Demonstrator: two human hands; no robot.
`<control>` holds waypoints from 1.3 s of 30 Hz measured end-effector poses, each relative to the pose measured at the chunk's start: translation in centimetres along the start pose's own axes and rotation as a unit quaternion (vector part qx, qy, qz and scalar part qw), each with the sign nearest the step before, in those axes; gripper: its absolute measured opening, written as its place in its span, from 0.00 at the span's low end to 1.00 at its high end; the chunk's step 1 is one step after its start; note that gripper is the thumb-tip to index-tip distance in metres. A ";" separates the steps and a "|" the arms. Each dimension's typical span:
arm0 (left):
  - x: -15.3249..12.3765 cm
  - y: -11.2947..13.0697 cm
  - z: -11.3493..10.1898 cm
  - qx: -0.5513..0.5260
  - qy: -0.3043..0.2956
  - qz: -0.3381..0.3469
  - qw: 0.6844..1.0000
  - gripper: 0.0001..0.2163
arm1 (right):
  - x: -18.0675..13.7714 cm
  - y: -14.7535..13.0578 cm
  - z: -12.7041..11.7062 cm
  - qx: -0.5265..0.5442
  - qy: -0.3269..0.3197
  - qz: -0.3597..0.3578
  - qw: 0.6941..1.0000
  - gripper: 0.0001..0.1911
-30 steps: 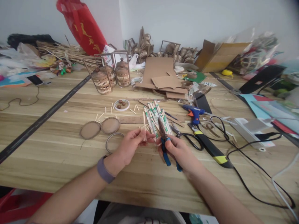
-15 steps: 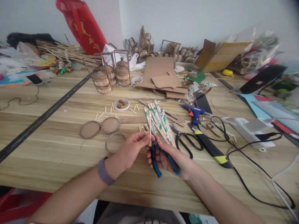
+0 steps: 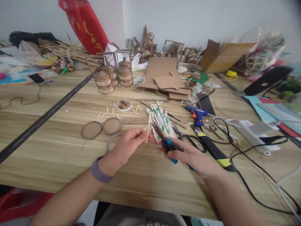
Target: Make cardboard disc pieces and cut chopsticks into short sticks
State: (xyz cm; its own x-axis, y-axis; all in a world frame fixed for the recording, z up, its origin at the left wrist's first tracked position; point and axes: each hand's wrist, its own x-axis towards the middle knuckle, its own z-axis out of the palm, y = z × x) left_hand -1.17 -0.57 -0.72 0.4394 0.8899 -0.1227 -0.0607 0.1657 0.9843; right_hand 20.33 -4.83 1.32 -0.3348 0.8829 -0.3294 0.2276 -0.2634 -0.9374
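My left hand (image 3: 128, 146) pinches a thin wooden stick (image 3: 148, 125) that stands up and leans away from me. My right hand (image 3: 188, 154) grips blue-handled pliers (image 3: 164, 140), whose jaws point up-left toward the stick's lower part. Just beyond both hands lies a bundle of wrapped chopsticks (image 3: 161, 117). Short cut stick pieces (image 3: 110, 111) are scattered on the wooden table (image 3: 58, 147). Two round woven cardboard discs (image 3: 101, 128) and a ring (image 3: 113, 141) lie left of my left hand.
Scissors (image 3: 191, 139), a black-and-yellow utility knife (image 3: 213, 149), a blue glue gun (image 3: 197, 113) and black cables (image 3: 249, 157) lie to the right. Small woven lanterns (image 3: 113, 77), cardboard sheets (image 3: 164, 78), a white dish of beads (image 3: 123, 105) and a red bag (image 3: 87, 26) stand further back.
The pliers swung from upright, down to the left, and now point up-left at the stick. The stick in my left hand has tilted and shifted slightly.
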 end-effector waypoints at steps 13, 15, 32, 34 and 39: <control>-0.7 0.7 0.1 0.113 -0.128 -0.011 0.985 0.15 | -0.2 -0.4 -0.1 -0.126 -0.044 -0.012 0.991 0.18; -0.7 0.7 0.2 0.119 -0.138 -0.015 0.983 0.15 | -0.3 -0.5 -0.1 -0.120 -0.046 -0.009 0.992 0.20; -0.8 0.9 0.3 0.173 -0.144 -0.029 0.974 0.17 | -0.2 -0.3 0.2 -0.154 -0.055 -0.026 0.986 0.19; -0.8 1.0 0.3 0.180 -0.143 -0.026 0.973 0.17 | -0.2 -0.4 0.3 -0.176 -0.054 -0.029 0.983 0.16; -0.9 0.9 0.2 0.185 -0.145 -0.018 0.972 0.18 | -0.2 -0.4 0.5 -0.206 -0.057 -0.029 0.976 0.14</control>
State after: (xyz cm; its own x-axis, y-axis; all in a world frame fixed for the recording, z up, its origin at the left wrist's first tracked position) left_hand -1.42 -1.29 0.35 0.6731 0.7197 -0.1702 0.2619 -0.0167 0.9650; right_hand 19.85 -5.04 1.72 -0.4527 0.8361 -0.3099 0.5459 -0.0150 -0.8377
